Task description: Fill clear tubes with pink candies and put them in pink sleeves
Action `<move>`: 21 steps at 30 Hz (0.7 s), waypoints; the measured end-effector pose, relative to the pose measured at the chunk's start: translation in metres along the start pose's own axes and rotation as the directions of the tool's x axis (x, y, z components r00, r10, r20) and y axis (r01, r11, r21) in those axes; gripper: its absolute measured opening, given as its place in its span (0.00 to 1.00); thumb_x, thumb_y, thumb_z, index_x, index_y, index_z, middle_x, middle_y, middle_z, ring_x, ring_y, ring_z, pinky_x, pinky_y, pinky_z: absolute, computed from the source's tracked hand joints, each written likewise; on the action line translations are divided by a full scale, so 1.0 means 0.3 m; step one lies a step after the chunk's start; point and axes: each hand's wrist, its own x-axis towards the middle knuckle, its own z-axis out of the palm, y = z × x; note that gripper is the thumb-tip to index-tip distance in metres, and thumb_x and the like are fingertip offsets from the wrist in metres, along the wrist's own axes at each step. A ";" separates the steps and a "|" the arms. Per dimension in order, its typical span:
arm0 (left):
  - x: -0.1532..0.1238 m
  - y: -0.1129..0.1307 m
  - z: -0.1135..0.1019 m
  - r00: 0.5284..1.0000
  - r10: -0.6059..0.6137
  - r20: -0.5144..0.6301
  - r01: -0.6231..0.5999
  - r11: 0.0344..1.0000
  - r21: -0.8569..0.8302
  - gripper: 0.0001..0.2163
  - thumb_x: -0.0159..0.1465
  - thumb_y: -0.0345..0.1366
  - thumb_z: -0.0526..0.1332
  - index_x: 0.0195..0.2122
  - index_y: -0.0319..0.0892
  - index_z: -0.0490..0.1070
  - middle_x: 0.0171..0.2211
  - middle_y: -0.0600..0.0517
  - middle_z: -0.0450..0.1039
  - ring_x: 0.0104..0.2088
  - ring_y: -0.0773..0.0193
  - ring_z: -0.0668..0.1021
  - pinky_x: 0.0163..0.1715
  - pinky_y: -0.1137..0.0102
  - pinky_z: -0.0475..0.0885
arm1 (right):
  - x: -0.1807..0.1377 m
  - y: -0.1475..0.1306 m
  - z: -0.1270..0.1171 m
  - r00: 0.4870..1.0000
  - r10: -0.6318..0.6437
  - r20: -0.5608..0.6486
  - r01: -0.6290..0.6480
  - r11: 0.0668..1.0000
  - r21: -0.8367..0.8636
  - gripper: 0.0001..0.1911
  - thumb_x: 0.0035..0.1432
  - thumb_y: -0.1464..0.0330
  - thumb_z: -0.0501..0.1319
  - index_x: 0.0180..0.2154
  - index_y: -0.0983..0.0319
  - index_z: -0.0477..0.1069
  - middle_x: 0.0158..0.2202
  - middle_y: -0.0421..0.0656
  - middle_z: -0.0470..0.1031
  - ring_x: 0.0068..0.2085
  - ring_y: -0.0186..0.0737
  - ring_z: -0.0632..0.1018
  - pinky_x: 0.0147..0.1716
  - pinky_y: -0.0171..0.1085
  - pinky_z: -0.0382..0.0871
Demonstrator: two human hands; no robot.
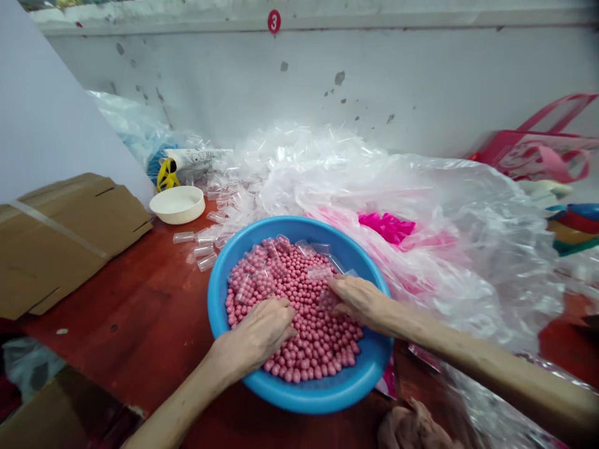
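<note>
A blue basin [299, 402] holds many round pink beads [304, 337] with several clear plastic tubes [246, 289] lying among them. My left hand [262, 327] is in the basin's near left part, its fingers curled down on the beads. What those fingers hold, if anything, is hidden. On the right side, my right hand [360, 299] closes its thumb and fingers on a clear tube [327, 299] low over the beads. More tubes [321, 272] lie just beyond its fingertips.
Loose clear tubes [206, 249] spill over the red table [154, 305] left of the basin, near a white round dish [178, 204]. Flattened cardboard [70, 237] lies at left. Plastic bags [458, 249] with bright pink pieces [386, 227] crowd the right. Crumpled cloth [414, 427] lies in front.
</note>
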 end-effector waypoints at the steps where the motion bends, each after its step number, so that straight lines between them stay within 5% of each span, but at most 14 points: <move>1: -0.002 -0.002 0.005 1.000 0.009 -0.025 -0.009 1.000 0.019 0.10 0.69 0.36 0.47 0.45 0.39 0.64 0.43 0.45 0.69 0.45 0.59 0.71 0.50 0.62 0.67 | 0.004 -0.008 0.018 1.000 -0.011 -0.002 0.011 1.000 -0.010 0.06 0.57 0.73 0.54 0.37 0.64 0.69 0.36 0.49 0.74 0.37 0.43 0.74 0.35 0.38 0.64; 6: -0.015 -0.014 0.036 0.990 0.023 -0.140 -0.010 0.996 0.089 0.12 0.70 0.35 0.44 0.43 0.38 0.65 0.41 0.44 0.71 0.45 0.58 0.72 0.50 0.60 0.68 | -0.010 -0.076 0.074 0.995 -0.083 -0.046 0.081 0.996 -0.042 0.20 0.53 0.83 0.47 0.42 0.63 0.69 0.47 0.55 0.72 0.45 0.48 0.71 0.42 0.45 0.61; 9: -0.028 -0.021 0.053 0.987 0.023 -0.156 -0.020 1.000 0.023 0.11 0.68 0.29 0.44 0.46 0.41 0.64 0.42 0.47 0.71 0.46 0.60 0.72 0.52 0.62 0.66 | 0.006 -0.135 0.089 0.990 -0.133 0.040 0.118 0.958 0.263 0.13 0.51 0.80 0.50 0.35 0.65 0.69 0.38 0.53 0.73 0.39 0.45 0.71 0.39 0.43 0.61; 15: -0.034 -0.037 0.054 0.988 -0.042 -0.148 0.030 0.996 -0.084 0.15 0.65 0.25 0.44 0.50 0.44 0.61 0.46 0.48 0.69 0.48 0.61 0.70 0.53 0.63 0.64 | 0.101 -0.163 0.084 0.994 -0.066 0.088 -0.007 0.758 0.652 0.08 0.41 0.79 0.57 0.22 0.61 0.60 0.20 0.35 0.63 0.25 0.32 0.65 0.24 0.32 0.56; 18: -0.015 -0.048 0.033 0.982 -0.129 -0.137 0.102 0.976 -0.192 0.12 0.67 0.29 0.45 0.46 0.44 0.63 0.43 0.49 0.70 0.45 0.61 0.71 0.48 0.65 0.66 | 0.115 -0.142 0.068 0.997 -0.038 0.073 -0.031 0.649 0.760 0.09 0.47 0.68 0.61 0.23 0.61 0.60 0.21 0.33 0.63 0.24 0.30 0.65 0.23 0.30 0.57; 21: 0.012 -0.049 0.004 0.966 -0.232 -0.116 0.190 0.936 -0.296 0.10 0.67 0.33 0.47 0.38 0.43 0.67 0.37 0.51 0.71 0.39 0.61 0.73 0.42 0.67 0.67 | 0.110 -0.134 0.053 0.997 0.033 0.063 -0.071 0.437 0.896 0.14 0.47 0.59 0.64 0.26 0.62 0.64 0.23 0.35 0.67 0.25 0.31 0.67 0.25 0.31 0.61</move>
